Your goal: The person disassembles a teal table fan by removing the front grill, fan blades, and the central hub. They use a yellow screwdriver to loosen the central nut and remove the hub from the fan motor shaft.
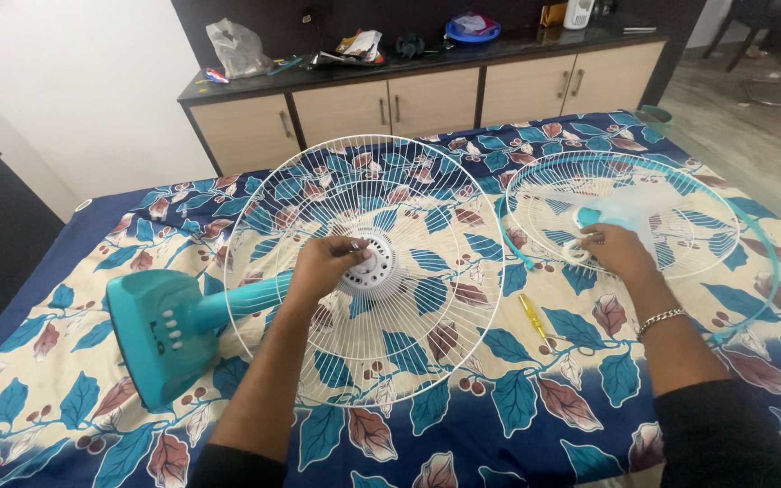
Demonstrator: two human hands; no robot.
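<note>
left hand: your left hand (325,264) sits on the hub (368,264) of the rear guard (365,271), fingers curled round the small centre piece, pinching it.
right hand: your right hand (615,248) rests on the translucent blade (630,210), fingers closed on its centre cap; exact grip partly hidden.
rear guard: white wire, mounted on the teal fan body (178,321), which lies on its side at the near left.
front guard: second white wire guard (624,215) lies flat at the far right, blade on top of it, teal rim ring (764,237) around it.
screwdriver: yellow screwdriver (533,316) lies between the two guards, apart from both hands.
risk: soft bed lets the fan body roll, so the hub piece could slip from your pinch and get lost in the busy print; leaning on the wire guard could bend it; an arm could knock the screwdriver.
surface: bedsheet (517,407), blue with leaf print, slightly rumpled.
room: dark-topped cabinet (409,99) with beige doors at the far side, cluttered with bags and a blue bowl; white wall left, tiled floor right.
</note>
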